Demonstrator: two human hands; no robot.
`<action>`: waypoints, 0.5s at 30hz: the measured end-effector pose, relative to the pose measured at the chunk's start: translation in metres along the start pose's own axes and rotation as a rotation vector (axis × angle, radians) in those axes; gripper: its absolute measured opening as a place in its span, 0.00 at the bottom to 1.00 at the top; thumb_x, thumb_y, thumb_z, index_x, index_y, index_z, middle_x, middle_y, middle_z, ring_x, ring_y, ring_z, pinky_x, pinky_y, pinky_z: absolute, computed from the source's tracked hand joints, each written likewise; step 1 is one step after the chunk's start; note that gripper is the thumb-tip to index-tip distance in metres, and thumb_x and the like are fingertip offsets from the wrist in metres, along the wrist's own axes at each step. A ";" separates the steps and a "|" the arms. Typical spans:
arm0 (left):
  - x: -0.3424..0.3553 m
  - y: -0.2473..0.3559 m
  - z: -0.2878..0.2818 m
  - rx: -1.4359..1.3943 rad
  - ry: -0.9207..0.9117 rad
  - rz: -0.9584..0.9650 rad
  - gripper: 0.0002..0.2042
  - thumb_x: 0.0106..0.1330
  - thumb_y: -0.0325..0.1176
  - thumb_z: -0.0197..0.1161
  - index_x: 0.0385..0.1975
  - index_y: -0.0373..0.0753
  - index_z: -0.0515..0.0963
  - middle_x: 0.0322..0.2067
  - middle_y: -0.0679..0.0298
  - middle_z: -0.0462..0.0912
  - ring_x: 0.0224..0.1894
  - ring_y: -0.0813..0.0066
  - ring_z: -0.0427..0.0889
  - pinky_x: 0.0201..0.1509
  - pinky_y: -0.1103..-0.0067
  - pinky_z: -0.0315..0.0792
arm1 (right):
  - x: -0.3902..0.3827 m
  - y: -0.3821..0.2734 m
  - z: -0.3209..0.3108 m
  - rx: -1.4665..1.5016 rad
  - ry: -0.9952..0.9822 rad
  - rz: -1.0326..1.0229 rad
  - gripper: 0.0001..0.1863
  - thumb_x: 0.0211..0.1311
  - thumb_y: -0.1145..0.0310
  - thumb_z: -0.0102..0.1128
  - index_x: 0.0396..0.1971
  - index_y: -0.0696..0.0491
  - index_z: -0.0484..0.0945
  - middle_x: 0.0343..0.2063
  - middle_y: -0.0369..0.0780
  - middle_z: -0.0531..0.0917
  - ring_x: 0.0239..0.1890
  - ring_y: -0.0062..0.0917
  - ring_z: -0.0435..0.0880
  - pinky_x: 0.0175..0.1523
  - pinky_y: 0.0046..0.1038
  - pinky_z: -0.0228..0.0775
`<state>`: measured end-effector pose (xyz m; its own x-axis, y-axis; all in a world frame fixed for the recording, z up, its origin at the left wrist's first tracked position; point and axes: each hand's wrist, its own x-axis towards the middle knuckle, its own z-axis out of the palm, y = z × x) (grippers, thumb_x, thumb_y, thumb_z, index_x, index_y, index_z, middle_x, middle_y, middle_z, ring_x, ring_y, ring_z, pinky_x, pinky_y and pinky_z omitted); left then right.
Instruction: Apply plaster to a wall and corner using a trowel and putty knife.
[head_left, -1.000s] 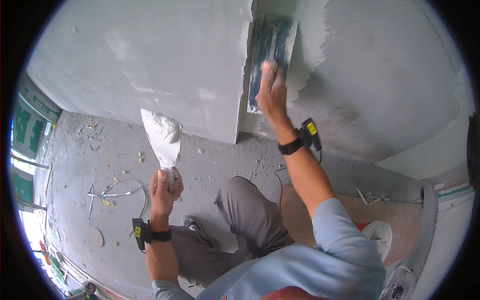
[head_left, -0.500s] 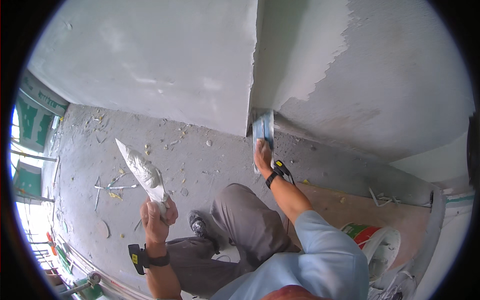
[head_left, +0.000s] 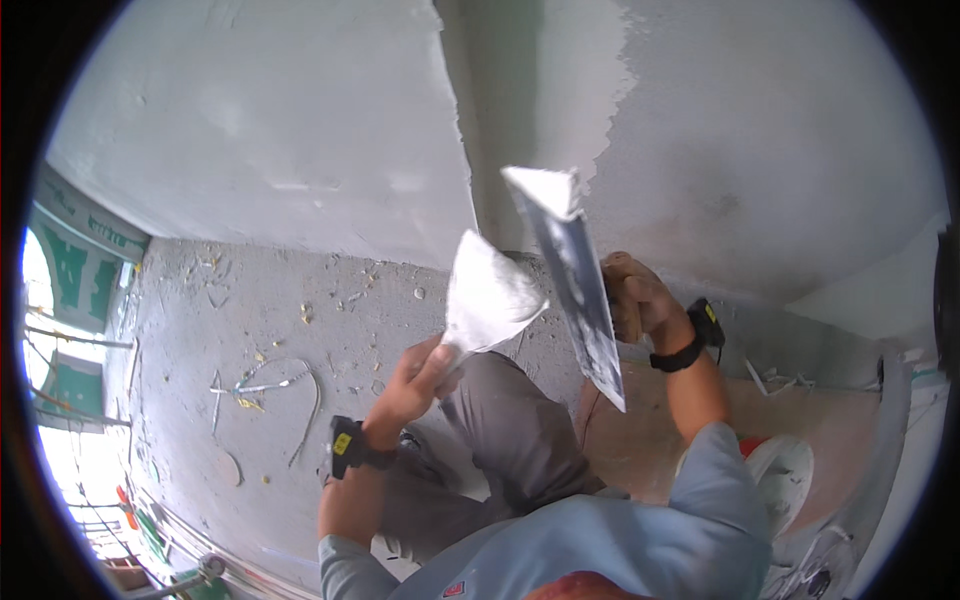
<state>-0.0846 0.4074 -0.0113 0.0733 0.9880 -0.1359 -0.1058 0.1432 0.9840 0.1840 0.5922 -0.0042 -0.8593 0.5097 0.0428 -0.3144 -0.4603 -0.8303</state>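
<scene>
The two tools have come close together. Half a second ago, the right hand (head_left: 645, 300) had the flat trowel (head_left: 576, 300) down low, where the wall meets the floor (head_left: 340, 335). Now the trowel is up in front of the wall and turned so its long blade leans. The left hand (head_left: 418, 378) has moved over to the right and brought the wide scraper (head_left: 488, 300) with it.

The right hand is wrapped around the trowel's handle, behind the blade. A blob of white paste (head_left: 548, 188) sits at the top end of the trowel. The left hand grips the scraper by its handle, and the scraper's blade points up. The blade looks white and is a bit blurry. One corner of it is just beside the trowel, but I cannot tell if they touch.

Behind the tools is a gray wall (head_left: 740, 160) with a lighter patch that has a bumpy edge. Little bits lie on the floor, with a bent white strip (head_left: 316, 385) to the left. A white bucket (head_left: 785, 480) is near the right elbow.
</scene>
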 end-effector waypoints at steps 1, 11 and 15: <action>0.002 -0.001 0.002 0.012 -0.006 -0.005 0.19 0.67 0.47 0.43 0.34 0.34 0.70 0.17 0.72 0.65 0.17 0.86 0.60 0.19 0.86 0.55 | 0.007 -0.008 0.012 -0.126 -0.101 0.129 0.23 0.50 0.47 0.58 0.29 0.54 0.71 0.12 0.32 0.67 0.11 0.14 0.67 0.14 0.17 0.60; -0.031 0.016 -0.048 -0.350 0.339 0.157 0.22 0.65 0.53 0.41 0.26 0.38 0.67 0.13 0.71 0.60 0.11 0.85 0.56 0.11 0.87 0.50 | -0.014 0.001 -0.042 -0.593 0.237 0.597 0.25 0.58 0.46 0.48 0.39 0.56 0.68 0.22 0.33 0.69 0.16 0.12 0.67 0.16 0.16 0.61; -0.049 0.018 -0.053 -0.388 0.414 0.194 0.22 0.66 0.52 0.41 0.27 0.36 0.67 0.14 0.70 0.59 0.12 0.85 0.56 0.11 0.87 0.49 | 0.006 0.021 -0.066 -0.520 0.143 0.832 0.23 0.57 0.55 0.49 0.43 0.60 0.70 0.22 0.40 0.74 0.23 0.22 0.74 0.22 0.21 0.67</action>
<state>-0.1430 0.3647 0.0070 -0.3679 0.9274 -0.0679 -0.4383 -0.1085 0.8923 0.1987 0.6335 -0.0577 -0.6585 0.2672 -0.7036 0.6127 -0.3525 -0.7073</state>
